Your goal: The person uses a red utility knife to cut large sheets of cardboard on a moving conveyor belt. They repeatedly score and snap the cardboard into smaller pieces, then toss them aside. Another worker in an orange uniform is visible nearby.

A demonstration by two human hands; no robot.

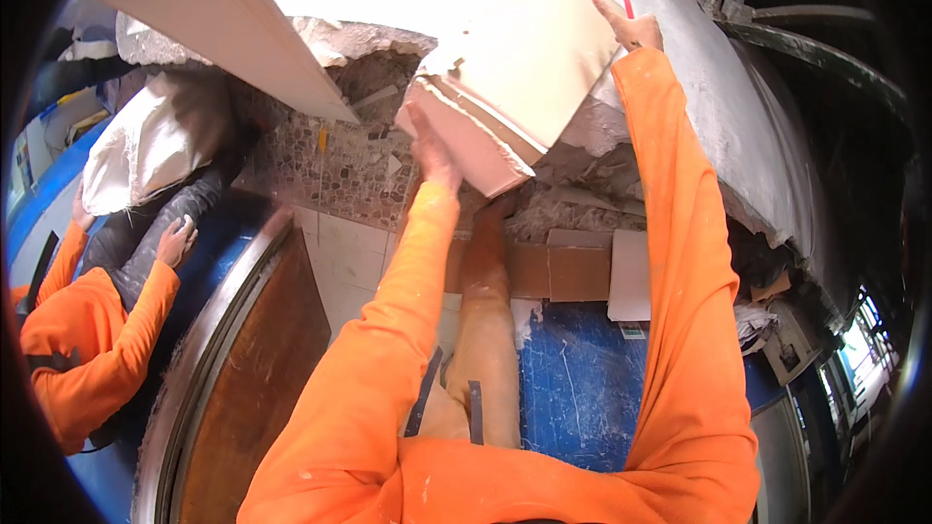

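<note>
Pale board [534, 63] lies between your hands: your left hand [434, 150] grasps its lower-left end, your right hand [638, 27], beside a red stick [628, 7], its upper-right corner.

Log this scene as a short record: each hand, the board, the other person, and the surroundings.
Left hand: holding the lower left side of the pale board
Right hand: at the board's right edge, with a slim red stick showing there
Board: tilted, one edge ragged
Other person: at left, orange sleeves, white cloth near the hands
Surroundings: blue surface below, brown panel at lower left
</note>
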